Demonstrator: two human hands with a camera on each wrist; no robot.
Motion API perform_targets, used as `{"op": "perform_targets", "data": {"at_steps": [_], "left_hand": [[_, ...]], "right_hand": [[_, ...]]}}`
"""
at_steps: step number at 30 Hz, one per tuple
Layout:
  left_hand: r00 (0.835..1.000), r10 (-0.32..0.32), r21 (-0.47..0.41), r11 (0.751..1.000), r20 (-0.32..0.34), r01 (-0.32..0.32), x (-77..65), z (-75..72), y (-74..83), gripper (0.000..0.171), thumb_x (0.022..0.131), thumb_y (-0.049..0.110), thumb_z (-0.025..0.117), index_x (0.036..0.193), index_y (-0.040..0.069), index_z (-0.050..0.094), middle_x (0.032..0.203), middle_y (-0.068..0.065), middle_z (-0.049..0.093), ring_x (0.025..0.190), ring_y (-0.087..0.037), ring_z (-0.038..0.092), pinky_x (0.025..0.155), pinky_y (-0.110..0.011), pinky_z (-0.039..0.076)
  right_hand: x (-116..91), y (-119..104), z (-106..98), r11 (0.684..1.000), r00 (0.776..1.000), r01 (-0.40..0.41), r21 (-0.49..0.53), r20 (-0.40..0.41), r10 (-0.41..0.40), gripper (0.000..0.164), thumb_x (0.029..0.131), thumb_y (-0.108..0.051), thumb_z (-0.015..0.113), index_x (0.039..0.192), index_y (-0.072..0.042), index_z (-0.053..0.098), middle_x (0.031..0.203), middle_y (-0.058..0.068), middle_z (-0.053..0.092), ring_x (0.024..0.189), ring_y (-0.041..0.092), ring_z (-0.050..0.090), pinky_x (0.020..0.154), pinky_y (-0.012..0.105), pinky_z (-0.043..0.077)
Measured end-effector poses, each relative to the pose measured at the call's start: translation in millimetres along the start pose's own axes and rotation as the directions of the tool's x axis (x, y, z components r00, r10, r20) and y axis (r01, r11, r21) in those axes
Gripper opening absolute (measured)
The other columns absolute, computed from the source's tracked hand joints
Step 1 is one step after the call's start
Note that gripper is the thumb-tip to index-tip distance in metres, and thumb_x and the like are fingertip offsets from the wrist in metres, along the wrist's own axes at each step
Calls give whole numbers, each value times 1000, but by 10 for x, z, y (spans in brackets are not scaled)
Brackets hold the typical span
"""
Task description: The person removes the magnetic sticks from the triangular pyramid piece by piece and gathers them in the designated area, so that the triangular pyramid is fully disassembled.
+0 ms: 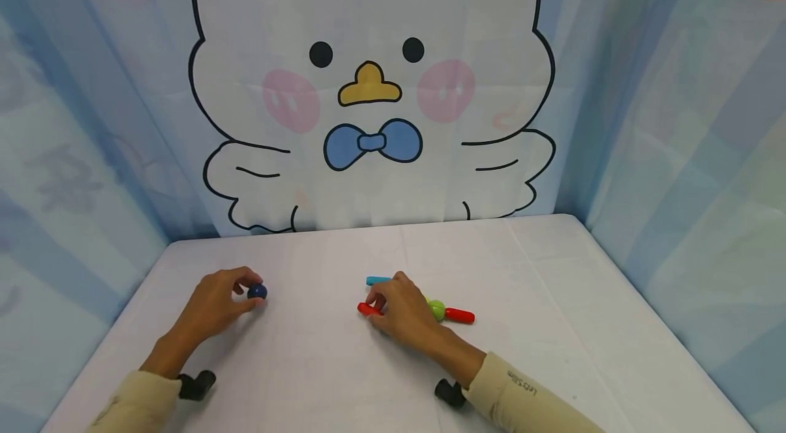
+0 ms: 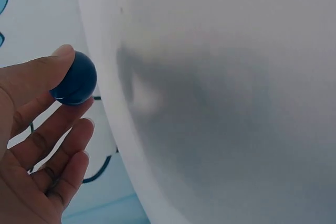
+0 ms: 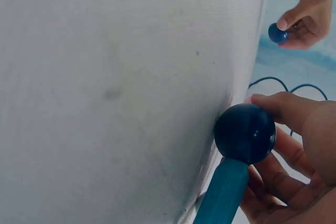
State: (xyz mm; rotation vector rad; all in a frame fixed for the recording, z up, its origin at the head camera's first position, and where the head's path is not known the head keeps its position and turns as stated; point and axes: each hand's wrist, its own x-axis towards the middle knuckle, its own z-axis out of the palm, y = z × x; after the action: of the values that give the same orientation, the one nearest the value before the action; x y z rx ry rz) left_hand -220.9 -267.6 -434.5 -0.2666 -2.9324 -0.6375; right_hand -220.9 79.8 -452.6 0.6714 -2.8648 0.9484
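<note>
My left hand pinches a small dark blue ball between thumb and fingers, over the left part of the table; the left wrist view shows the ball at the fingertips. My right hand holds a red stick at the middle, thumb and fingertips round it. In the right wrist view a dark blue ball with a teal stick attached stands in front of the fingers and hides part of the grip. A green ball with another red stick lies right of this hand.
A light blue stick lies just beyond the right hand, partly hidden by it. The white table meets a curtain with a cartoon bird at its far edge. Black wrist cameras sit below both wrists.
</note>
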Motion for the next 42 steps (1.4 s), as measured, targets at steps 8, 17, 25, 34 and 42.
{"op": "perform_targets", "data": {"at_steps": [8,17,25,34,42], "left_hand": [[999,-37,9,999,34,37,-32,10,-102,32,85,11,89,112,3,74,109,-16,77,94,-28,67,84,-49,59],[998,-61,-4,998,-5,61,-11,35,-143,35,85,10,89,115,2,73,112,-19,76,95,-29,66,84,-50,60],[997,-80,12,997,5,80,-10,34,-140,41,85,12,90,120,2,71,113,-21,76,98,-32,67,88,-53,59],[996,-84,24,996,10,84,-11,40,-138,46,83,14,91,122,3,71,116,-22,76,99,-33,68,89,-54,59],[1000,-21,43,999,-18,22,-33,17,-41,47,83,13,91,124,3,71,120,-22,74,103,-37,66,91,-58,57]], "right_hand": [[-12,7,-6,1000,1000,2,4,7,-2,14,87,-15,88,98,-13,79,85,-5,71,91,9,51,76,22,48],[-12,-2,-9,1000,1000,-2,4,7,2,14,87,-16,88,99,-13,79,85,-4,72,91,9,51,75,22,48],[-12,-1,-7,1000,1000,0,8,11,0,15,87,-16,88,99,-13,79,86,-4,71,91,9,52,74,21,48],[-15,0,-15,1000,1000,0,18,14,0,15,87,-16,88,100,-13,79,87,-4,71,92,10,52,75,21,48],[-18,8,-31,999,1000,4,40,21,-5,15,88,-16,87,101,-13,79,89,-4,73,93,10,53,77,23,48]]}}
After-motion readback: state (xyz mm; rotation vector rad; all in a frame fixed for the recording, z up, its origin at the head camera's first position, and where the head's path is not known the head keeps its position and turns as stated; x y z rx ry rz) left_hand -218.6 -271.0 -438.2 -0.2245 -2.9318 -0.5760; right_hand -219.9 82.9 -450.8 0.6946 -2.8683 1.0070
